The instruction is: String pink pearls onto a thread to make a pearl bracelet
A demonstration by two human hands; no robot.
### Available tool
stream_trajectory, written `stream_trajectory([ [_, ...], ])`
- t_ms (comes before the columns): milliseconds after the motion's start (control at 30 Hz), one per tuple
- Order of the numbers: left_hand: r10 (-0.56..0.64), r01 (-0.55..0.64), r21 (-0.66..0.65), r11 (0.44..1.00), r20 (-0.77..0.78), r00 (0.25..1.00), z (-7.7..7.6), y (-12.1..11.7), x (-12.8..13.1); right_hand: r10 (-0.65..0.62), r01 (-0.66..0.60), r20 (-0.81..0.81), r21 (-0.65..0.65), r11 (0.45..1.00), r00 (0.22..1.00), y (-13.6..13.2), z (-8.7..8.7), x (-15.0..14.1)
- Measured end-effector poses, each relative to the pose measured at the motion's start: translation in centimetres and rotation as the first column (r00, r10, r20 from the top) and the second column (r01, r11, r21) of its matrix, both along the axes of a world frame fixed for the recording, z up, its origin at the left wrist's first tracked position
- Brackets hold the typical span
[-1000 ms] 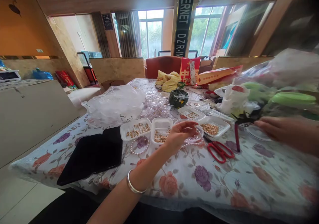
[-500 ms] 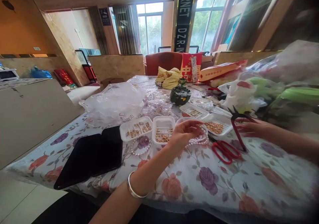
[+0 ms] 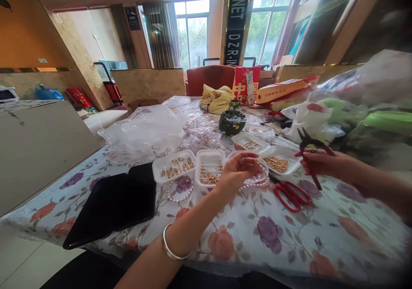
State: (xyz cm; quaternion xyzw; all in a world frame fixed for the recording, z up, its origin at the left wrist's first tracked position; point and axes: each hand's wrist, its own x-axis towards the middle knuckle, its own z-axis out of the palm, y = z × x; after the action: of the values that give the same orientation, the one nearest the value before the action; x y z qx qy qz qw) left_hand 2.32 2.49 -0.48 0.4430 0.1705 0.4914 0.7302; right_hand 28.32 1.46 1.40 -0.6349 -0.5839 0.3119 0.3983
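Observation:
My left hand (image 3: 240,169), a silver bangle on its wrist, is closed in a pinch over a round clear dish (image 3: 232,154). A strand of pinkish pearl beads (image 3: 257,183) loops down from its fingers; the pinched end is too small to make out. On the right, my right hand (image 3: 317,162) grips red-handled pliers (image 3: 312,142), dark jaws pointing up and handles downward. Between the hands, red-handled scissors (image 3: 292,195) lie on the cloth. A finished-looking ring of pearl beads (image 3: 180,191) lies left of my left hand.
White trays of gold beads (image 3: 174,167), (image 3: 210,173) and a tray of gold pieces (image 3: 279,164) surround the left hand. A black tablet-like slab (image 3: 116,199) lies left. Plastic bags (image 3: 144,130) and a dark green coil (image 3: 231,122) stand behind, with more bags (image 3: 322,121) at right.
My right hand has come leftward with the pliers, first loosely held, now gripped by the handles with jaws raised. My left hand stays pinched over the dish.

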Motion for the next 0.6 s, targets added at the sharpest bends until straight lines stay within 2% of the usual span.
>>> stream_trajectory([
  [33, -0.003, 0.003, 0.003, 1.000, -0.003, 1.000, 0.0, 0.0, 0.0, 0.003, -0.003, -0.001, -0.003, 1.000, 1.000, -0.3, 0.6, -0.5],
  [100, -0.002, 0.002, 0.005, 1.000, -0.008, 1.000, 0.0, -0.1, 0.0, 0.050, -0.052, 0.183, 0.005, 0.999, 0.982, -0.9, 1.9, -1.7],
  [200, 0.010, -0.010, 0.011, 1.000, -0.013, 1.000, 0.1, -0.1, -0.1, -0.001, -0.119, 0.512, 0.203, 0.972, 0.859, -1.2, 3.1, -3.4],
  [267, 0.026, -0.026, 0.023, 0.999, -0.002, 1.000, 0.2, -0.1, -0.1, -0.077, -0.183, 0.639, 0.330, 0.926, 0.765, -1.1, 3.2, -4.3],
  [400, 0.072, -0.072, 0.042, 0.997, 0.016, 0.997, 0.3, 0.2, -0.1, -0.139, -0.361, 0.754, 0.457, 0.813, 0.642, -0.4, 2.8, -5.6],
  [500, 0.094, -0.095, 0.046, 0.994, 0.024, 0.995, 0.2, 0.3, 0.0, -0.182, -0.387, 0.796, 0.463, 0.797, 0.578, 0.0, 2.6, -6.0],
  [600, 0.072, -0.073, 0.034, 0.997, 0.046, 0.996, 0.3, 0.4, -0.1, -0.177, -0.403, 0.784, 0.482, 0.778, 0.595, 0.3, 2.4, -6.0],
])
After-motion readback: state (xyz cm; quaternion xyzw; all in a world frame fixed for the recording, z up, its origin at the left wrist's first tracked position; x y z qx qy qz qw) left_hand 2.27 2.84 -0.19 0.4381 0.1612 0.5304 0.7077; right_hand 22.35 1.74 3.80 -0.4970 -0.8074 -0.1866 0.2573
